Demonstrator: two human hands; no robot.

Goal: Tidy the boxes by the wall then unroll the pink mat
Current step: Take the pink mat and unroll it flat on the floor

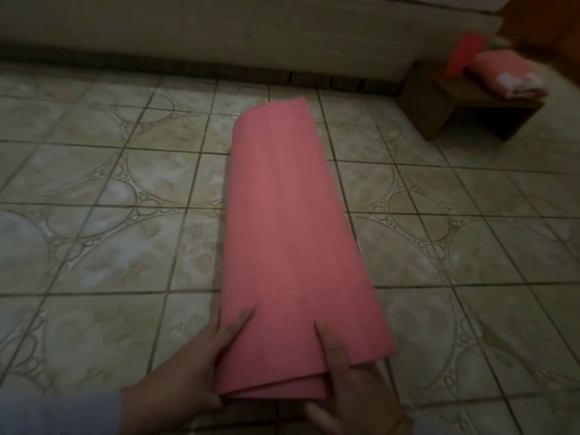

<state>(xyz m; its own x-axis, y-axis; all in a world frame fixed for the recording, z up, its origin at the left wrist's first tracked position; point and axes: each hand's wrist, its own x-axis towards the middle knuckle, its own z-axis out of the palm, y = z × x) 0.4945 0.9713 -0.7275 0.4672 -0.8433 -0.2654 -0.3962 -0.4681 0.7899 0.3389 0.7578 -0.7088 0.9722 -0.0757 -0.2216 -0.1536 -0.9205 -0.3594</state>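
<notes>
Gripping the near end of the pink mat [292, 233], both hands sit at the bottom centre of the frame. The mat lies as a loose roll on the tiled floor [94, 171], running from the bottom centre up toward the middle of the frame, its far end rounded and its near end showing stacked layers at the edge. The left hand [188, 372] clasps the left side of that near end, thumb laid on top and fingers hidden beneath. The right hand [342, 394] clamps the lower right corner the same way, thumb pressed flat on the upper layer.

The mat looks like thin foam: light, soft and bendable, with a faintly ribbed face that should not slip much under the fingers. It will likely sag if lifted from one end only. The free outer edge seems to lie along the right side, so a good hold is probably that flap near the corners, pulling it sideways while the roll turns on the tile.

At the upper right stands a low brown bench [455, 102] carrying a folded pink bundle [508, 76]; no boxes are clearly identifiable.
</notes>
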